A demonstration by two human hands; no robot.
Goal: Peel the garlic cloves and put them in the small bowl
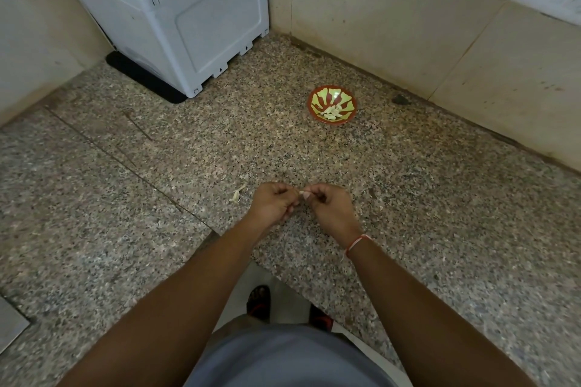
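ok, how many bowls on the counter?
1. The small bowl sits on the granite counter near the back wall, beyond the hands, with peeled cloves inside. None seems hidden.

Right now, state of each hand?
Left hand: fingers curled, pinching the garlic clove.
Right hand: fingers curled, pinching the same clove from the other side.

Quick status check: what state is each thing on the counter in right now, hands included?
garlic clove: pinched between both hands, above the counter.
left hand: fingers curled, pinching the clove.
right hand: fingers curled, pinching the clove.
small bowl: upright, holds peeled cloves.
garlic skin: loose on the counter.
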